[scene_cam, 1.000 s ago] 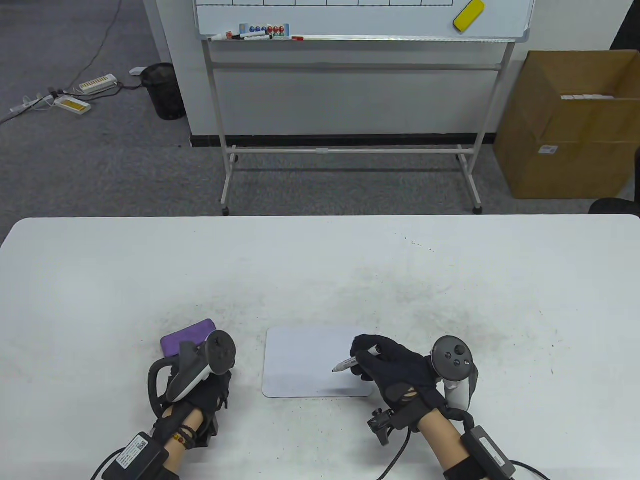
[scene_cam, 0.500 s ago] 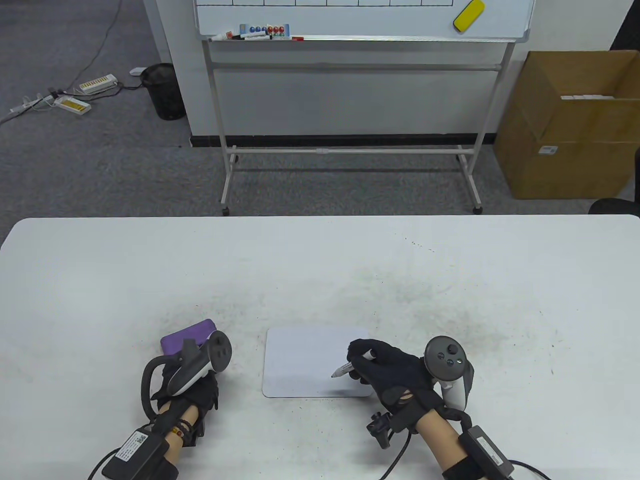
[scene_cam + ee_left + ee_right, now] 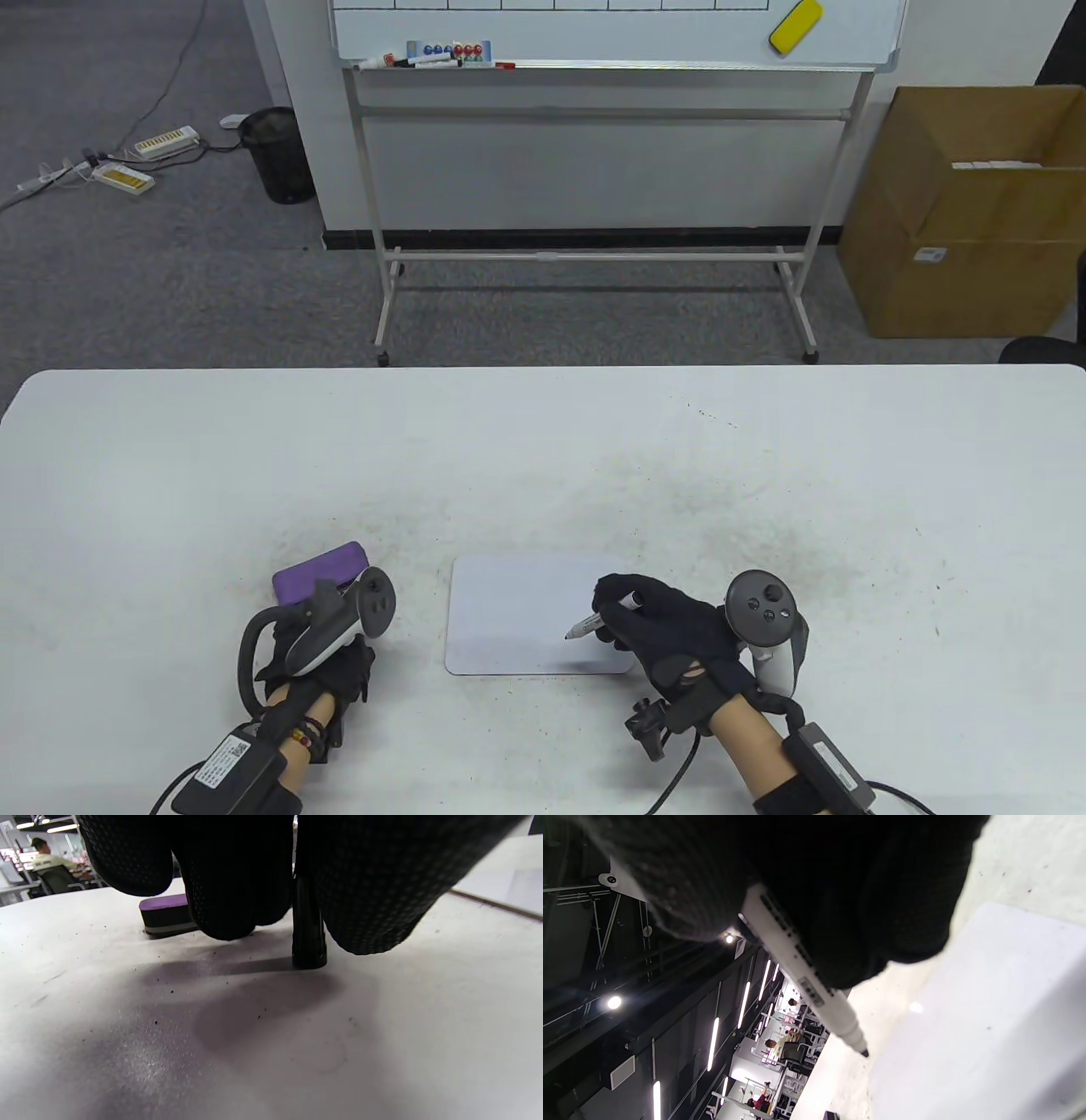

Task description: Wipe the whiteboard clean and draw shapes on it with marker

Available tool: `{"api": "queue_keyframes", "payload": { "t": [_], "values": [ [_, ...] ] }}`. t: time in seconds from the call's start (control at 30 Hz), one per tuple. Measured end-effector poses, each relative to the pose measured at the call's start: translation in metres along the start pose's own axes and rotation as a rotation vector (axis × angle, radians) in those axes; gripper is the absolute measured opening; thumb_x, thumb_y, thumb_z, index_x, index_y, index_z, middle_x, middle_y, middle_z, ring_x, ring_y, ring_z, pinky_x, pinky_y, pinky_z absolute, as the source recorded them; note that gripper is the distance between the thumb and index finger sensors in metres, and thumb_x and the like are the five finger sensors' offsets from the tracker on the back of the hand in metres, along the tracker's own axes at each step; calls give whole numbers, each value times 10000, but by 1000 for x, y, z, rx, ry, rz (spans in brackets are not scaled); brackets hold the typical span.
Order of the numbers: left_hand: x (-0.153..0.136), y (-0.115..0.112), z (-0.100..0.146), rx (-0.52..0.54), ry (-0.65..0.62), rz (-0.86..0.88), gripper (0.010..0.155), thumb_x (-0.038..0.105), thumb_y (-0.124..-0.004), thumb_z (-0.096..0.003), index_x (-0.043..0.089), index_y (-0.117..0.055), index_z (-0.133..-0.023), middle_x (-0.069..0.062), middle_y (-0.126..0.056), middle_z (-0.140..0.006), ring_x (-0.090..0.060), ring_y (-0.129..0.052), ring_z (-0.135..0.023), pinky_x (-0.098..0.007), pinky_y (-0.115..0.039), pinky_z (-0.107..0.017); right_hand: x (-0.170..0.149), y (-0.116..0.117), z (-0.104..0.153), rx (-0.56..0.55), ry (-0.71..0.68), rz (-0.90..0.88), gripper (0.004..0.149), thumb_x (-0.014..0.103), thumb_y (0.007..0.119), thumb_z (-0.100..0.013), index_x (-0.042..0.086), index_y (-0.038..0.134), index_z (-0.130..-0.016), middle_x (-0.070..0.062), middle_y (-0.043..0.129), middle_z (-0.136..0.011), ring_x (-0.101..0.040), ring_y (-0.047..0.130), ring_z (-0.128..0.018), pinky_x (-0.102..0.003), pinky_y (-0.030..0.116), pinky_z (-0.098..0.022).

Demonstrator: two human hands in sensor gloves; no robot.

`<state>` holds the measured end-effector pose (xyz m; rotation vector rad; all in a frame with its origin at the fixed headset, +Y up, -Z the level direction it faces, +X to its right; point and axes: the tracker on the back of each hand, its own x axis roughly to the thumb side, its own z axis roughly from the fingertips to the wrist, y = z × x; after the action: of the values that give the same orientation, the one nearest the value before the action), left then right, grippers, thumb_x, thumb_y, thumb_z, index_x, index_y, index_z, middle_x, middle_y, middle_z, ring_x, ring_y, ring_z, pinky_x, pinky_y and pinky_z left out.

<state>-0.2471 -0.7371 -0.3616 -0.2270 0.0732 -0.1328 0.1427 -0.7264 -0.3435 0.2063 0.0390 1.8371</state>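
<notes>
A small blank whiteboard point(image 3: 517, 615) lies flat near the table's front edge. My right hand point(image 3: 624, 607) pinches an uncapped white marker point(image 3: 594, 622). Its black tip hovers at the board's right part, and I cannot tell if it touches. The right wrist view shows the marker point(image 3: 806, 984) slanting down from the glove toward the whiteboard point(image 3: 988, 1027). My left hand point(image 3: 339, 666) rests on the table left of the board, fingers curled round a black marker cap point(image 3: 309, 929) standing on the tabletop. A purple eraser point(image 3: 321, 570) lies just beyond that hand.
Behind the table stands a large wheeled whiteboard point(image 3: 611, 34) with a yellow eraser point(image 3: 795, 25) and markers on its tray. A cardboard box point(image 3: 967, 212) sits on the floor at right, a black bin point(image 3: 276, 153) at left. Dark specks dot the table point(image 3: 543, 458).
My left hand has drawn back a little toward the front edge, away from the eraser. The right hand shifted slightly with the marker, its tip staying over the board's right part.
</notes>
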Motion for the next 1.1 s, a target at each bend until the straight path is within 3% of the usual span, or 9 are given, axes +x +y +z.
{"api": "queue_keyframes", "payload": {
  "t": [0.2, 0.43, 0.73, 1.1],
  "values": [
    [4, 22, 19, 59, -74, 104, 681, 443, -908, -347, 331, -707, -989, -69, -699, -1098, -292, -815, -962, -580, -698, -691, 3, -1, -2, -6, -5, 16, 488, 398, 934, -345, 230, 906, -803, -71, 967, -787, -262, 1102, -528, -330, 947, -363],
    [22, 32, 38, 181, -190, 206, 601, 404, -844, -387, 318, -732, -971, -64, -738, -1070, -280, -846, -934, -540, -736, -669, 23, 8, -10, -55, -32, 116, 496, 374, 963, -333, 226, 894, -801, -71, 966, -779, -251, 1114, -499, -311, 960, -340],
    [60, 8, 41, 25, -360, 172, 560, 409, -740, -410, 293, -751, -957, -71, -760, -1073, -260, -877, -946, -495, -772, -670, 39, 60, -40, 12, -33, 221, 493, 357, 977, -327, 225, 894, -795, -81, 971, -771, -256, 1153, -454, -284, 999, -290],
    [61, -7, 32, -47, -380, 193, 566, 408, -733, -412, 308, -728, -970, -23, -699, -1112, -244, -800, -1011, -513, -725, -708, 14, 102, -72, 12, 32, 293, 486, 337, 992, -317, 227, 902, -781, -87, 971, -773, -269, 1157, -469, -287, 1006, -305]
  ]
}}
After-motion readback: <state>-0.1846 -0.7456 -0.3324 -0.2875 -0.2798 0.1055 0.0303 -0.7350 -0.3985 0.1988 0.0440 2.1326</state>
